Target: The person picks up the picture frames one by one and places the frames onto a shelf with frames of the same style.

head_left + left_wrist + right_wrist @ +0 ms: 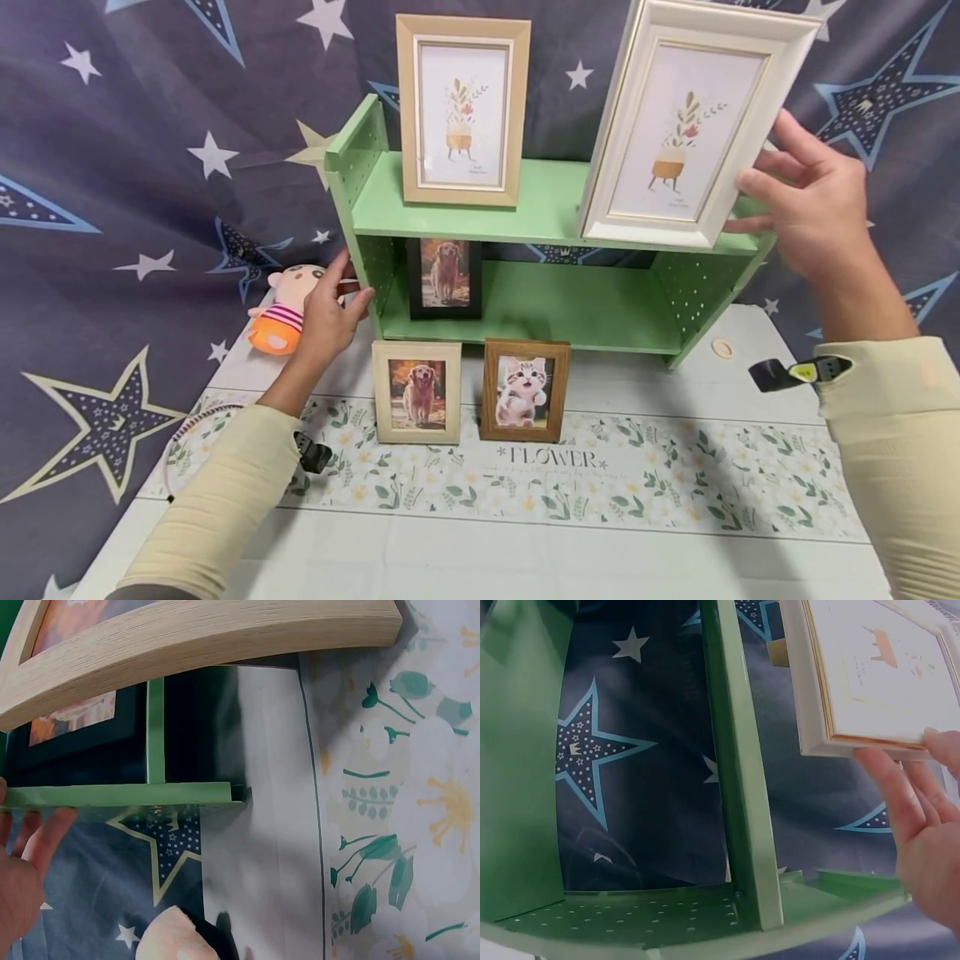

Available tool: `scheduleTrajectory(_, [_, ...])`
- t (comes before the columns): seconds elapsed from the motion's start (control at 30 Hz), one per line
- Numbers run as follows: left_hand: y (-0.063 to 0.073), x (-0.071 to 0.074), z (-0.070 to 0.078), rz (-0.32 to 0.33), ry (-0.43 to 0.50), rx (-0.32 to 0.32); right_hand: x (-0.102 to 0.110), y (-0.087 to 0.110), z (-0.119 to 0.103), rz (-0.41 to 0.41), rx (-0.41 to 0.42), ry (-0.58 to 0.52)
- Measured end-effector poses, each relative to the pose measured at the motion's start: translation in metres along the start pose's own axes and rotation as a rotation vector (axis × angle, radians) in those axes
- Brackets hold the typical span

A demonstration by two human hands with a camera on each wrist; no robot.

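My right hand (821,204) pinches the right edge of a white picture frame (675,229) with a potted-plant print. The frame leans to the right in front of the top shelf's right half; in the right wrist view a gap shows between it and the shelf board. My left hand (330,312) rests its fingers against the outer left side of the green shelf (570,300). A light wood frame (517,125) with a similar print stands on the top shelf's left half. On the lower shelf a black frame (476,287) with a dog photo stands at the left.
Before the shelf stand a pale wood frame (380,396) with a dog photo and a brown frame (491,392) with a kitten. A plush toy (273,333) sits left of the shelf. A small beige ring (722,348) lies at right on the floral-banded tablecloth (525,542).
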State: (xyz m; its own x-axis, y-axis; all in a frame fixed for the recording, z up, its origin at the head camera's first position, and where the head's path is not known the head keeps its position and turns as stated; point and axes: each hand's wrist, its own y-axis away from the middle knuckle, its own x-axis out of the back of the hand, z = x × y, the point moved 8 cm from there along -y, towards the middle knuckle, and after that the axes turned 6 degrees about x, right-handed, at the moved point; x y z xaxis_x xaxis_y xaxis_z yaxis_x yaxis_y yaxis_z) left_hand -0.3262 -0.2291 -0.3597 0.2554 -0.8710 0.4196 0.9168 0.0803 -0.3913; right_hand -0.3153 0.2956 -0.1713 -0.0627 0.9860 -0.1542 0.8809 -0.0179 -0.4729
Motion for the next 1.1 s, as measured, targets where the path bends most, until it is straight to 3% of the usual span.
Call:
scheduleTrajectory(0.17, [0.000,0.001,-0.001,-0.009,0.002,0.013,-0.004,-0.012,0.009,0.029,-0.058,0.094])
scheduleTrajectory(0.57, [-0.001,0.000,-0.002,-0.013,0.011,0.009,-0.008,-0.029,0.025,0.048,-0.061,0.195])
scheduleTrajectory(1.1, [-0.001,0.001,0.001,-0.004,-0.023,-0.003,-0.005,-0.032,0.035,0.055,-0.132,0.326])
